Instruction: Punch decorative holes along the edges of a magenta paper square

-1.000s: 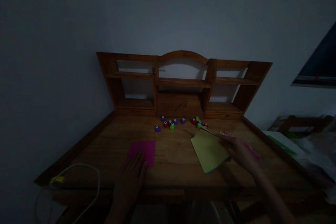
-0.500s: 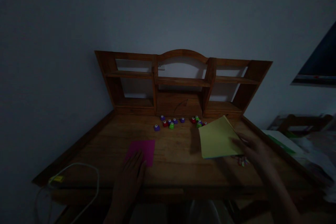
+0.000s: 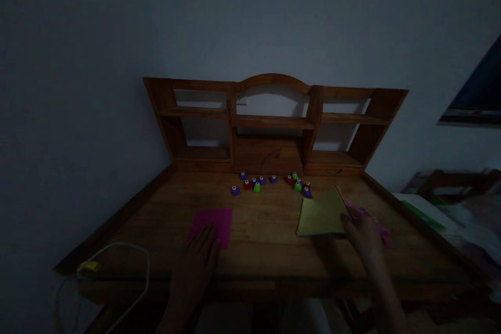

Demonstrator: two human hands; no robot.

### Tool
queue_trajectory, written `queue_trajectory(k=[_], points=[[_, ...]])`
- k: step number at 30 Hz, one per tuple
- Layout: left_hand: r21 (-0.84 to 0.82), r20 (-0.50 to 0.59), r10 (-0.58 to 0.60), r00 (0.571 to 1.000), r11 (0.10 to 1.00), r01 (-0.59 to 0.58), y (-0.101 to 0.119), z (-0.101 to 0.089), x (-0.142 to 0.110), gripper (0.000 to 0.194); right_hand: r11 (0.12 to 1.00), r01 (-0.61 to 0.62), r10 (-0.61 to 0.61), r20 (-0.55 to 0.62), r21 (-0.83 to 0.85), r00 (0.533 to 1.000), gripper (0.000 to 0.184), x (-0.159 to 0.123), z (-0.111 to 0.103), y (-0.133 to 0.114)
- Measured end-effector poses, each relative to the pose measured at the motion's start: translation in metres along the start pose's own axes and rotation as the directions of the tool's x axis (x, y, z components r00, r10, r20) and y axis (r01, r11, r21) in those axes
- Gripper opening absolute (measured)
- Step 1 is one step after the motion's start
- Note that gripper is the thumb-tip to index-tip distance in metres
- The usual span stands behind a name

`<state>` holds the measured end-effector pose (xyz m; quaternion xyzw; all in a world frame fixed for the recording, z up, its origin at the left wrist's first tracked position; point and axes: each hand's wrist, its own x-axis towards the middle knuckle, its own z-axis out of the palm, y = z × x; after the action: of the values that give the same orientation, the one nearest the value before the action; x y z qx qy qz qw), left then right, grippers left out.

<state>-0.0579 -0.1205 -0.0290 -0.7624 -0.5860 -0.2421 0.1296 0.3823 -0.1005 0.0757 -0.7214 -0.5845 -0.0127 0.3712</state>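
Stretched flat, the left hand [image 3: 198, 253] presses on a magenta paper square [image 3: 222, 222], gripping nothing. Blurred, the right hand [image 3: 363, 235] meets the right edge of a yellow paper [image 3: 321, 216]; I cannot tell whether its fingers are clamped on it. Both papers are at the wooden desk [image 3: 256, 263], the yellow one on its right half, near some pink pieces [image 3: 385, 236]. Small purple, red and green pieces [image 3: 257, 187] with round white tops sit toward the back, before a wooden shelf unit [image 3: 273, 122]. Left, a pale cable [image 3: 147, 269] loops over the front edge. Behind rises a plain, dim wall [image 3: 270, 21]; a chair [image 3: 450, 180] stands at right.
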Motion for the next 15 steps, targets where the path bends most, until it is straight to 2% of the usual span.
queue_trajectory(k=[2,4,7,9,12,15], points=[[0.006,0.001,0.000,1.000,1.000,0.000,0.000,0.000,0.000,0.044,0.998,-0.043,0.042,-0.019,-0.039,0.999,0.043,-0.003,-0.011,0.011],[0.006,0.004,0.013,1.000,1.000,-0.013,0.001,-0.001,0.001,0.045,0.994,-0.105,0.104,-0.036,-0.004,0.994,0.045,-0.006,-0.021,0.020],[-0.009,-0.002,0.011,1.000,1.000,-0.011,0.001,-0.002,0.001,0.045,0.963,-0.166,0.176,-0.027,0.212,0.984,0.048,-0.008,-0.031,0.021],[-0.014,-0.008,-0.010,1.000,1.000,0.009,0.001,-0.002,0.002,0.045,0.895,-0.188,0.177,0.064,0.405,0.982,0.050,-0.008,-0.033,0.011],[-0.017,0.011,0.018,1.000,1.000,-0.017,-0.001,0.000,0.001,0.045,0.800,-0.205,0.038,0.294,0.564,0.955,0.050,-0.007,-0.029,-0.014],[-0.016,0.017,0.042,0.999,0.999,-0.042,-0.002,0.001,0.000,0.044,0.803,-0.225,-0.110,0.508,0.552,0.854,0.044,-0.010,-0.018,-0.039]])
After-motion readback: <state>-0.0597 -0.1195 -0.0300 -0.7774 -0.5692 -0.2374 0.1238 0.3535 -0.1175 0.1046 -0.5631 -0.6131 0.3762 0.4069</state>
